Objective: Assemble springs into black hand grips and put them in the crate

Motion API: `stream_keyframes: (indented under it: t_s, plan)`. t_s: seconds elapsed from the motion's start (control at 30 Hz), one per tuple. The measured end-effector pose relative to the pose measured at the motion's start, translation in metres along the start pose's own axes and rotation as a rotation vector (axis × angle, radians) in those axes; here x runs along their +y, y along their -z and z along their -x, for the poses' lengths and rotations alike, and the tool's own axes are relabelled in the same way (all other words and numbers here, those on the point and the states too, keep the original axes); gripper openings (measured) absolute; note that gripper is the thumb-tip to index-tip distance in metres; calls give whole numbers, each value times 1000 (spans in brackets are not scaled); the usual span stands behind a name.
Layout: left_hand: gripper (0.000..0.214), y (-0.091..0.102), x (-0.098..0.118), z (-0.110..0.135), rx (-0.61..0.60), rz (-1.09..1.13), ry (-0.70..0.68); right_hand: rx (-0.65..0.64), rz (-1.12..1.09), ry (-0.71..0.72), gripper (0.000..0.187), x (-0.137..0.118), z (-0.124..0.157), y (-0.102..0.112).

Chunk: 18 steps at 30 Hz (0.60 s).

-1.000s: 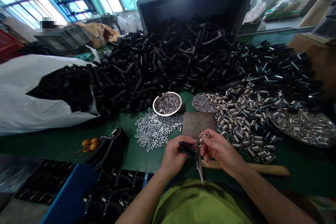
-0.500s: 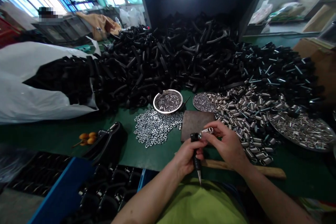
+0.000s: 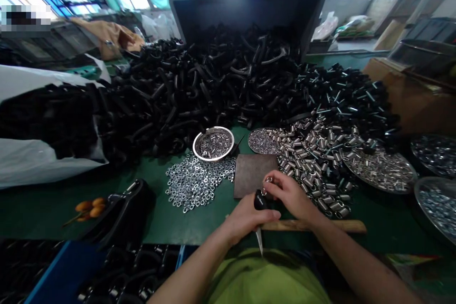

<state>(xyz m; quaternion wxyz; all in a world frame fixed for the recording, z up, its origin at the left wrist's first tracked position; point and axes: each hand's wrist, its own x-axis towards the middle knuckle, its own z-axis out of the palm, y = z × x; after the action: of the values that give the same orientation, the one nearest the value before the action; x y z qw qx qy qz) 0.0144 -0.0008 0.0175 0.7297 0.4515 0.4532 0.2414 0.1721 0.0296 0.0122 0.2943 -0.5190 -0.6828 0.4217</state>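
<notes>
Since half a second ago the view has swung to the right, so everything on the green table (image 3: pixel 160 230) sits farther left, and the small metal spring (image 3: pixel 269 179), which showed its coiled side, now shows mostly its end. The left thumb now points across toward the other hand.

The right hand (image 3: pixel 290 194) pinches the spring between thumb and forefinger. It is the nearer hand to the spring, which lies at its fingertips, just beyond the top of a black handle (image 3: pixel 260 201). Whether spring and handle touch is too small to tell. The left hand (image 3: pixel 245 218) is wrapped around the handle, its thumb stretched out straight; the other left fingertips are hidden.

The handle's long axis runs from the spring back toward the wearer, ending in a pointed metal blade (image 3: pixel 260 241) aimed down at a green shirt (image 3: pixel 265 278). The spring's own axis is hard to judge, being half covered by fingers.

Just beyond the hands lies a flat metal plate (image 3: pixel 249 171). A wooden stick (image 3: pixel 320 226) passes crosswise under the right wrist. Loose springs (image 3: pixel 331 206) spread to the right; a heap of nuts (image 3: pixel 190 183) lies to the left.
</notes>
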Motion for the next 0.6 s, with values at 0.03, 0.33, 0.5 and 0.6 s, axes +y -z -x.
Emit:
stream_keyframes:
  t_s: [0.03, 0.33, 0.5, 0.6]
  plan:
    - [33, 2, -1, 2, -39, 1, 16, -17, 92, 9, 23, 7, -4, 4]
    - [33, 6, -17, 8, -37, 253, 19, 356, 638, -30, 13, 56, -43, 52]
    - [45, 10, -13, -9, 142, 350, 71, 329, 545, 136, 7, 29, -28, 39]
    - [55, 10, -10, -18, 113, 484, 146, 286, 369, 363, 14, 3, -6, 18]
